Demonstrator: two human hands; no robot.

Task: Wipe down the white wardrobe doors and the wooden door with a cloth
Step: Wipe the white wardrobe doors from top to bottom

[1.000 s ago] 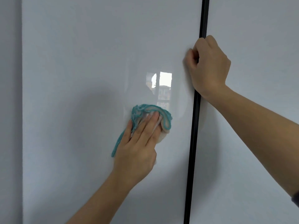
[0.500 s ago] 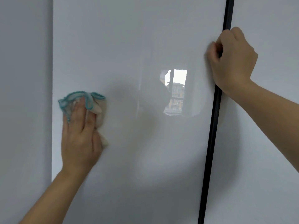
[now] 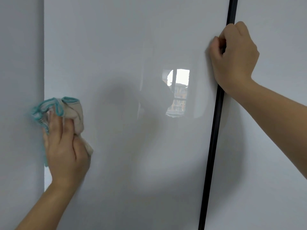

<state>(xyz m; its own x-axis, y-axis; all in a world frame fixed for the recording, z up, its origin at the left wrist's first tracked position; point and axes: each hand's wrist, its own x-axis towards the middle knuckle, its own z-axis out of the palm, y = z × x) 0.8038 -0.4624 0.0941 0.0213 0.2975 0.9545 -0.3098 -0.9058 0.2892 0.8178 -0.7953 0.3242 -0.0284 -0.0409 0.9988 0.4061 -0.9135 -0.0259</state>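
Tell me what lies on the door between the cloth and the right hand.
In the head view, only bare glossy door panel, with a window reflection on it, lies between the cloth and the right hand.

1. The door panel (image 3: 124, 47) fills the middle, with a wall strip (image 3: 20, 63) to its left.
2. A vertical gap (image 3: 214, 138) runs down its right edge, and a second door (image 3: 274, 146) lies beyond it.
3. The left hand (image 3: 64, 146) presses the cloth (image 3: 69, 110) flat on the panel at its left edge.
4. The right hand (image 3: 234, 55) sits high on the gap, its fingers (image 3: 216, 45) curled over the panel's right edge.
5. A window reflection (image 3: 177, 92) sits between the hands, nearer the right.
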